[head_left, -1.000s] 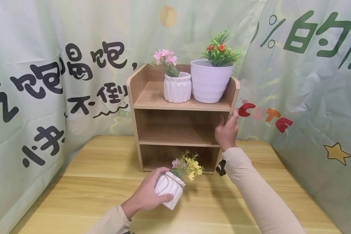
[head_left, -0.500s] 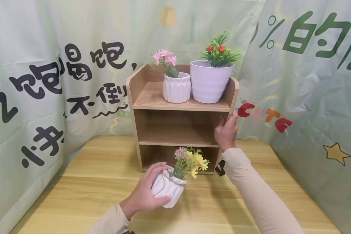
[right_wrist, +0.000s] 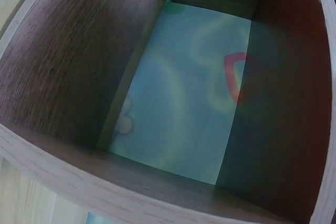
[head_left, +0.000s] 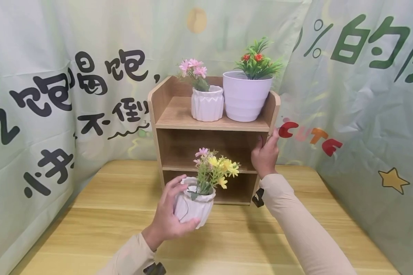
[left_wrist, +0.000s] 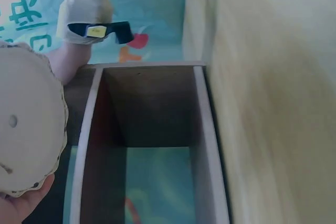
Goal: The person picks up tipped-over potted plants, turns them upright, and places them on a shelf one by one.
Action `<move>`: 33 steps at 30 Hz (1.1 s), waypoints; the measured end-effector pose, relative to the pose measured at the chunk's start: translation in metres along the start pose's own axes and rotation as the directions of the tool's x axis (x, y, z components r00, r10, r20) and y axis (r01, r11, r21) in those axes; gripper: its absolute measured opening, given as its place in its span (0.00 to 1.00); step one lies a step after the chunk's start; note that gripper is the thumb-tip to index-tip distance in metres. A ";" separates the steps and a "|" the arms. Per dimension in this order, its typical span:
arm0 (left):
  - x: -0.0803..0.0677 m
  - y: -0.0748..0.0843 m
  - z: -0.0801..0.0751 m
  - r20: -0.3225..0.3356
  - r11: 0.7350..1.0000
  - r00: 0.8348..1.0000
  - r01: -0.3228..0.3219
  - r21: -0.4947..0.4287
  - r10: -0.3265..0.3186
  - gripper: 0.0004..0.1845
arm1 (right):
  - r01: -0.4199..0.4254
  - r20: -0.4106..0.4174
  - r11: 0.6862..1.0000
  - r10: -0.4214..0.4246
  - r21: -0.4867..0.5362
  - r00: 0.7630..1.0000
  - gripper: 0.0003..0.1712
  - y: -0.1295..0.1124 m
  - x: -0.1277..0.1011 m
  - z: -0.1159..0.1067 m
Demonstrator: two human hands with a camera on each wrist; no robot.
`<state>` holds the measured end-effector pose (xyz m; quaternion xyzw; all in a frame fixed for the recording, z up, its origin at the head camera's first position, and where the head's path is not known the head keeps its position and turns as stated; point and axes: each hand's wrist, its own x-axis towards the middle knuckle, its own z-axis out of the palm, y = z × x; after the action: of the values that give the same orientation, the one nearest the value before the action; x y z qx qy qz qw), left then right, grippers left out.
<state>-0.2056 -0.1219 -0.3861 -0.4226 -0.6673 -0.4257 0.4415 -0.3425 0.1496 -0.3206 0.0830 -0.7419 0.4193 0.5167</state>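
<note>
A white ceramic flower pot point(head_left: 194, 209) holds artificial yellow and pink flowers point(head_left: 217, 168). My left hand point(head_left: 166, 217) grips this pot around its left side, just in front of the shelf's lower opening, the pot slightly tilted. In the left wrist view the pot's round underside point(left_wrist: 29, 114) shows, with fingertips at its edge. My right hand point(head_left: 265, 154) holds the right side panel of a small wooden shelf point(head_left: 211, 126); its far fingers are hidden behind the panel. The right wrist view looks into an open shelf compartment point(right_wrist: 58, 51), with no fingers visible there.
On the shelf's top board stand a small white pot with pink flowers point(head_left: 207, 105) and a larger white pot with a red-flowered plant point(head_left: 247, 97). The shelf rests on a wooden table point(head_left: 117, 202). Printed curtains point(head_left: 103, 23) hang behind and at both sides.
My left hand has lifted the flower pot and turned it more upright, so its flowers now reach in front of the middle shelf board. The right hand keeps its hold on the side panel.
</note>
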 end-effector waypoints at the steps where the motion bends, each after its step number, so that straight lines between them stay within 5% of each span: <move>1: 0.002 0.000 0.000 -0.018 1.000 1.000 -0.008 0.008 0.008 0.40 | 0.001 0.001 1.000 -0.001 -0.001 1.000 0.26 0.000 0.000 0.000; 11: 0.031 -0.005 -0.002 -0.126 0.984 0.983 -0.116 0.136 0.133 0.39 | 0.006 0.012 1.000 -0.006 -0.011 1.000 0.26 0.000 -0.001 -0.001; 33: 0.086 -0.012 -0.016 -0.252 0.942 0.957 -0.057 0.330 0.146 0.37 | 0.016 0.019 1.000 -0.016 0.004 1.000 0.28 -0.001 0.000 -0.001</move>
<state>-0.2349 -0.1247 -0.3028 -0.3170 -0.6371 -0.3430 0.6132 -0.3408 0.1498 -0.3197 0.0937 -0.7452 0.4158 0.5128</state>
